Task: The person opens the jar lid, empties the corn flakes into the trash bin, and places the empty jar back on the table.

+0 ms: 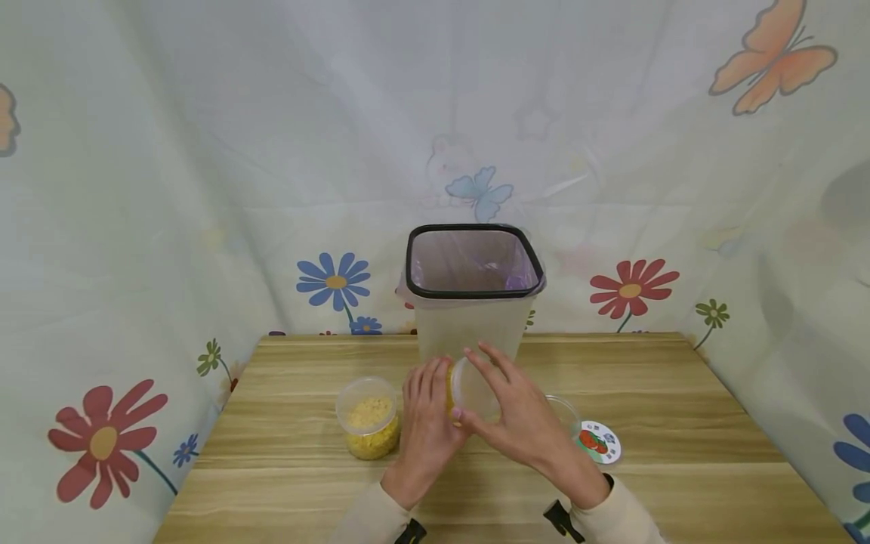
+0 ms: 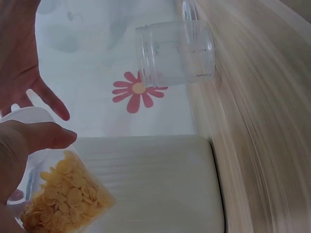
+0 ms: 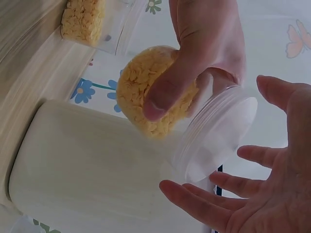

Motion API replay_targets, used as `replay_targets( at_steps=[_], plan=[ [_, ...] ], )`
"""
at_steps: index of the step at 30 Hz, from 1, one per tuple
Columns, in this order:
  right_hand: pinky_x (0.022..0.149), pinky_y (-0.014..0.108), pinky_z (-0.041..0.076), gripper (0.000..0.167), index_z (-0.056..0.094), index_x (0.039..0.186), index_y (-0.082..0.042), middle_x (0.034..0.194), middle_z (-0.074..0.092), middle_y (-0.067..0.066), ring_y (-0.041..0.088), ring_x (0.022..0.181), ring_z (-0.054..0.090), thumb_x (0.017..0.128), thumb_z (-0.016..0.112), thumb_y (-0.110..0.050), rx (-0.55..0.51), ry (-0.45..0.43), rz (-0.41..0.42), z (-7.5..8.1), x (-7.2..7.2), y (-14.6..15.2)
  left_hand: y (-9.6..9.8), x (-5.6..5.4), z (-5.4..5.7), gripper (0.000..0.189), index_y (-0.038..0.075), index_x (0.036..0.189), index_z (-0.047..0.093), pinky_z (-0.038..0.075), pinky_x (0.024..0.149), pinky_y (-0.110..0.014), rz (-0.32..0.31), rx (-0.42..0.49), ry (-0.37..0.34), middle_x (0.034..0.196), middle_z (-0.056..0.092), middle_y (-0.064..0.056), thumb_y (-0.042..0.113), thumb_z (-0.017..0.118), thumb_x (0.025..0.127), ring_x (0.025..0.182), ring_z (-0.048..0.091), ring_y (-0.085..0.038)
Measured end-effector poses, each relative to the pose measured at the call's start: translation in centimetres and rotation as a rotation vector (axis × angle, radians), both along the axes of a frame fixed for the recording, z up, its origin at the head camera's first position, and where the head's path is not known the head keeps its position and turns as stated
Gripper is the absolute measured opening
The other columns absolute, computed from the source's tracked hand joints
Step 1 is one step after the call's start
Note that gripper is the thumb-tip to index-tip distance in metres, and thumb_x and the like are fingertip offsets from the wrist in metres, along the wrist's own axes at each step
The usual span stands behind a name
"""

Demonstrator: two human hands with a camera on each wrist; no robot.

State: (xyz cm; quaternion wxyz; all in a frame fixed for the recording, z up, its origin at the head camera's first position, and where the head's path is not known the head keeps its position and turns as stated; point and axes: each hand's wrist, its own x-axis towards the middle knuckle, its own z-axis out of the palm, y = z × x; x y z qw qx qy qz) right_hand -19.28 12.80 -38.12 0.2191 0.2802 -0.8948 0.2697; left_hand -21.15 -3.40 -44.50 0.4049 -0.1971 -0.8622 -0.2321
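My left hand [image 1: 428,415] grips a clear plastic jar of yellow flakes [image 3: 138,90] round its body, tilted on its side above the table. A translucent white lid [image 3: 226,133] sits on the jar's mouth and faces right. Close in front of the lid is my right hand [image 1: 526,423], its fingers spread and apart from the lid in the right wrist view. A second clear jar [image 1: 372,438], partly filled with yellow flakes, stands on the table left of my left hand. To the right, a clear empty jar [image 2: 177,53] stands partly behind my right hand in the head view.
A pale bin [image 1: 469,325] with a black rim and a purple liner stands behind the hands. A round printed disc [image 1: 600,442] lies beside the empty jar on the wood-grain table [image 1: 693,408]. A flower-patterned curtain [image 1: 326,151] hangs around the table.
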Motion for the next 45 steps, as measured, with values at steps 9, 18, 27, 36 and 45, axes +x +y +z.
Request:
replay_targets(
  at_steps=[9, 18, 27, 36, 45],
  plan=[
    [0.073, 0.037, 0.057, 0.073, 0.045, 0.147, -0.02, 0.145, 0.049, 0.012, 0.03, 0.097, 0.067, 0.084, 0.071, -0.046, -0.037, -0.062, -0.051, -0.21, 0.09, -0.31, 0.08, 0.3, 0.16, 0.076, 0.004, 0.135, 0.049, 0.039, 0.107, -0.054, 0.052, -0.068, 0.053, 0.132, 0.056, -0.011, 0.035, 0.08, 0.073, 0.124, 0.051, -0.031],
    [0.06, 0.017, 0.05, 0.067, 0.05, 0.143, -0.019, 0.139, 0.052, 0.009, 0.021, 0.084, 0.067, 0.085, 0.073, -0.042, -0.081, -0.093, -0.038, -0.27, 0.22, -0.35, 0.12, 0.48, 0.26, 0.07, 0.005, 0.135, 0.049, 0.039, 0.108, -0.055, 0.06, -0.08, 0.058, 0.132, 0.056, -0.01, 0.035, 0.075, 0.078, 0.125, 0.051, -0.031],
    [0.059, 0.017, 0.052, 0.066, 0.054, 0.139, -0.015, 0.137, 0.054, 0.011, 0.024, 0.093, 0.068, 0.081, 0.078, -0.036, -0.104, -0.063, -0.006, -0.51, 0.18, -0.2, 0.04, 0.48, 0.27, 0.081, 0.005, 0.134, 0.05, 0.04, 0.107, -0.054, 0.071, -0.099, 0.073, 0.13, 0.057, -0.01, 0.037, 0.084, 0.068, 0.124, 0.051, -0.031],
    [0.059, 0.015, 0.052, 0.066, 0.055, 0.137, -0.014, 0.137, 0.054, 0.012, 0.026, 0.096, 0.068, 0.08, 0.08, -0.035, -0.119, -0.051, 0.029, -0.69, 0.16, -0.01, -0.08, 0.67, 0.12, 0.084, 0.007, 0.135, 0.048, 0.038, 0.11, -0.053, 0.084, -0.117, 0.036, 0.131, 0.056, -0.008, 0.04, 0.086, 0.067, 0.125, 0.051, -0.029],
    [0.062, 0.019, 0.055, 0.065, 0.058, 0.134, -0.014, 0.136, 0.056, 0.016, 0.026, 0.094, 0.069, 0.076, 0.084, -0.031, -0.102, 0.007, 0.071, -0.97, -0.04, 0.26, -0.21, 0.58, -0.11, 0.087, 0.008, 0.133, 0.05, 0.04, 0.107, -0.052, 0.079, -0.118, 0.06, 0.129, 0.057, -0.008, 0.039, 0.089, 0.062, 0.122, 0.052, -0.029]
  ],
)
